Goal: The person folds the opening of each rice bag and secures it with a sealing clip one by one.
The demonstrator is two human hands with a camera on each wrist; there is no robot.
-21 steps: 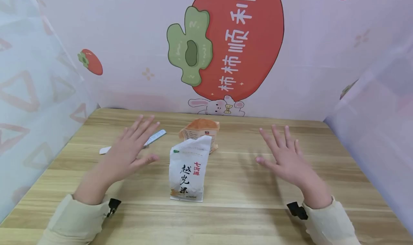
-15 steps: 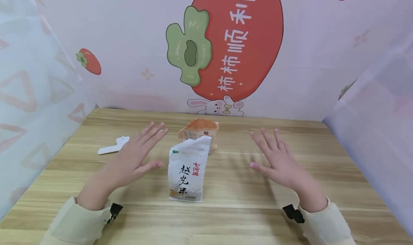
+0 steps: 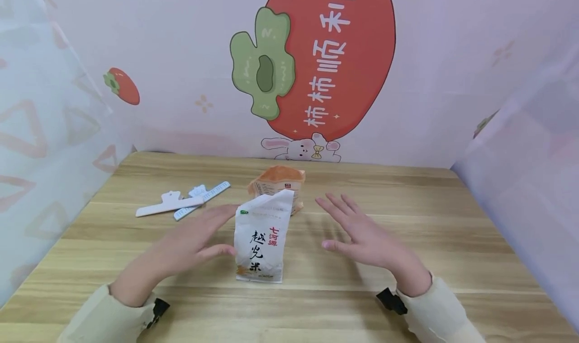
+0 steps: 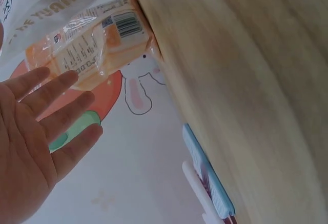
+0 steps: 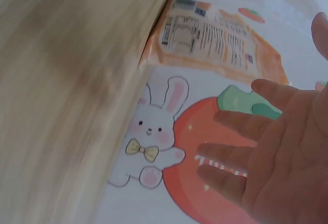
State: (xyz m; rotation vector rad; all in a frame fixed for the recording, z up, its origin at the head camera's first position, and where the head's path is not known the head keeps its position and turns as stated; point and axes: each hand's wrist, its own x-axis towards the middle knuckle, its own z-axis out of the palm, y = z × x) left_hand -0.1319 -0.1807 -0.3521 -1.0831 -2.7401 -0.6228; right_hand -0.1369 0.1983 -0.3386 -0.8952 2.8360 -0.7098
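A white paper rice bag [image 3: 264, 237] with black and red lettering stands upright in the middle of the table. My left hand [image 3: 187, 245] is just to its left, thumb and fingertips right at the bag's edge in the head view. Its fingers are extended and spread in the left wrist view. On the other side, my right hand [image 3: 364, 235] hovers apart from the bag, palm turned toward it and fingers spread. Behind the white bag stands an orange printed bag [image 3: 277, 176], partly hidden by it. The orange bag's barcode side [image 4: 95, 44] faces the left wrist camera.
At the back left lie two sealing clips, one white [image 3: 158, 208] and one light blue [image 3: 217, 191], crossing each other. A printed cloth backdrop [image 3: 181, 56] rises at the table's back edge, with cloth walls on both sides. Wooden tabletop [image 3: 316, 308] extends in front.
Both hands have moved inward toward the white rice bag, the left one reaching its edge. The clips, formerly covered by the left hand, show now. Both bags stay in place.
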